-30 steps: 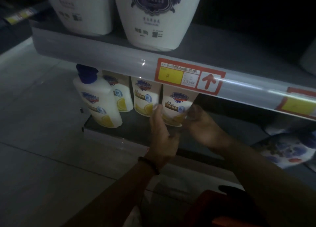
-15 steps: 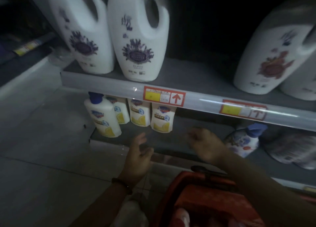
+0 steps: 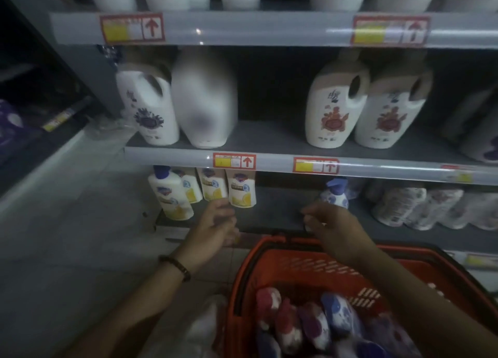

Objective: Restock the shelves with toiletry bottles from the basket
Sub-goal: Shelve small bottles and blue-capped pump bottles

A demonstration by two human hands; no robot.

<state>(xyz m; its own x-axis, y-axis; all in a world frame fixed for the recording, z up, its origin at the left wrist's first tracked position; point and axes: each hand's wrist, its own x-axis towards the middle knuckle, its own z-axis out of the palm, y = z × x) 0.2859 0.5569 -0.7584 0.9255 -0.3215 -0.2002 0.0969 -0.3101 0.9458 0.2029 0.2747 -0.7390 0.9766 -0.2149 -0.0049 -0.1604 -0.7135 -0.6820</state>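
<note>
Nearest us, bottom right of the frame, sits the orange basket (image 3: 301, 266), w/ several bottles (image 3: 310, 322) piled inside, red, purple and blue patterned, lying on their sides, so there's stock left to shelve. Above its far rim both our hands hang empty. Our left hand (image 3: 213, 228), center frame w/ a bead bracelet (image 3: 175, 267) on the wrist, is loosely open, fingers curled but gripping nothing, fingertips just below the nearest yellow-label bottle (image 3: 241, 189) on the bottom shelf (image 3: 275, 209). Our right hand (image 3: 331, 225), right of center, has fingers half curled, also holding nothing, hovering over the basket's handle side; we'd judge it's placed to dip in for the next bottle. Behind the hands, the bottom shelf carries four yellow-label bottles at left, upright in a tight group w/ labels out, then a bare gap mid-shelf, which is prob. where more stock goes. Right of the gap stands one blue-cap floral bottle (image 3: 334, 193), then refill packs (image 3: 420, 209) laid on their sides. Further back, middle shelf: big white jugs (image 3: 151, 109) w/ handles, purple-flower pair at left (one blurred), red-flower pair (image 3: 334, 109) at right, space between. Top of frame, another shelf edge w/ red and yellow price tags (image 3: 132, 28).
</note>
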